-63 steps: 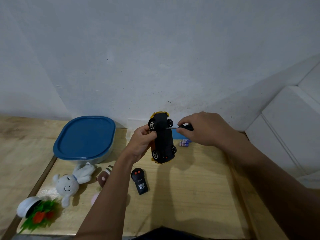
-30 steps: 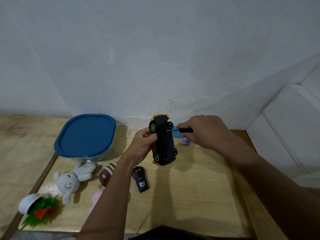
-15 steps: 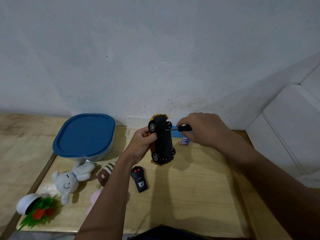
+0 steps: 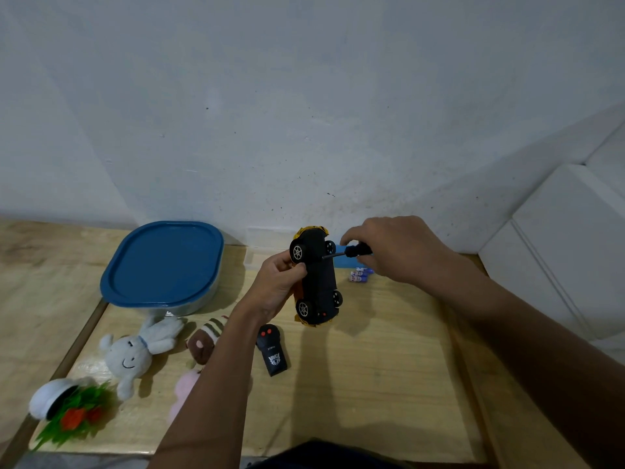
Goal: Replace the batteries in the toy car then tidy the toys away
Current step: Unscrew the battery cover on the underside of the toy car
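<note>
1. Screwdriving on the toy car (image 4: pixel 318 275) looks like the step in hand, so I judge the task to be at an early stage. The car is held off the surface, to the right of the blue-lidded box (image 4: pixel 162 262), with its black underside and wheels facing the camera.
2. The left hand (image 4: pixel 275 286) is wrapped round the car's side nearest the box. The right hand (image 4: pixel 395 248), farther from the box, pinches a black-handled screwdriver (image 4: pixel 355 250) whose tip meets the underside.
3. No battery cover can be made out as open or off; it is too small to tell. A few small batteries (image 4: pixel 360 275) lie on the surface beyond the car from the box, with no hand on them.
4. What is left, by my reading, is opening the compartment, swapping the cells, closing it, then putting the toys away.
5. None of the toys is tidied, and the box is shut. Just in front of the box lie a white plush rabbit (image 4: pixel 130 353), a brown plush (image 4: pixel 204 340), a pink plush (image 4: pixel 184 390), a toy plant in a white pot (image 4: pixel 64 407) and a black remote control (image 4: pixel 272 350).
6. The surface is pale wooden board (image 4: pixel 372 384). A scuffed white wall (image 4: pixel 304 113) rises directly behind the box, and white blocks (image 4: pixel 558 265) stand far to its right.
</note>
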`<state>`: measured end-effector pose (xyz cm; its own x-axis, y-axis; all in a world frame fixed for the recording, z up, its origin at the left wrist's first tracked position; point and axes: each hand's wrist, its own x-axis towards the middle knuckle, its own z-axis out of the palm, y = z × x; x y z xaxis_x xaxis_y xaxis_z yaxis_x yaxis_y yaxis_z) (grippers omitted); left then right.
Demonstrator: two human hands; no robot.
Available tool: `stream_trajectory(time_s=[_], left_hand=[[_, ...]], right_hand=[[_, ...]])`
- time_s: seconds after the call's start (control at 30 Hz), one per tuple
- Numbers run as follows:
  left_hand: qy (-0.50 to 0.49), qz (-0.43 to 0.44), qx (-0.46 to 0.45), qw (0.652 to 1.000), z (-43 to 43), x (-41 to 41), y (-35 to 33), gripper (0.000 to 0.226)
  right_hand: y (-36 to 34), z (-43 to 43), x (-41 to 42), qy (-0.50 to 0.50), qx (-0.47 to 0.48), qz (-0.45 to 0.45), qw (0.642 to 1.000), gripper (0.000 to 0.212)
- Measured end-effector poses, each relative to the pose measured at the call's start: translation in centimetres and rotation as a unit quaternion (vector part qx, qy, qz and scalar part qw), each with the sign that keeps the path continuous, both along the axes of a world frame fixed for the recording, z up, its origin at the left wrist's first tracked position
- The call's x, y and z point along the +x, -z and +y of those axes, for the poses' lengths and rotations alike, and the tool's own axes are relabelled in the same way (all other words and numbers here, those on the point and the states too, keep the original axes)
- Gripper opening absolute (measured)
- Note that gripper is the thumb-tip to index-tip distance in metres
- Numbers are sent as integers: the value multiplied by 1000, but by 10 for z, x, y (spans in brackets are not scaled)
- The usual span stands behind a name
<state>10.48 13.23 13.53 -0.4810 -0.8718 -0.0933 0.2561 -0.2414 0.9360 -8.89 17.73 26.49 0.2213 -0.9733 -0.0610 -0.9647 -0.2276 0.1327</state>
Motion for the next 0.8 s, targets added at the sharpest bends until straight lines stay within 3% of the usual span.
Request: stream_trajectory(time_s=[0.17,0.37,0.7,0.8], left_hand=[[4,-9,-3,1000,-3,2,1,23],[4,-2,7,1000,-1,2,1,22],[6,3,29,1000,1,2,2,25],[8,3,28,1000,1,2,2,26]], right_hand=[[3,-1,1,26,10,31,999,50],[2,3,-1,-14,-30,-3,999,23],[12,6,-6,-4,-29,-24,999,20],[15,4,-8,20,-8,-43,999,32]])
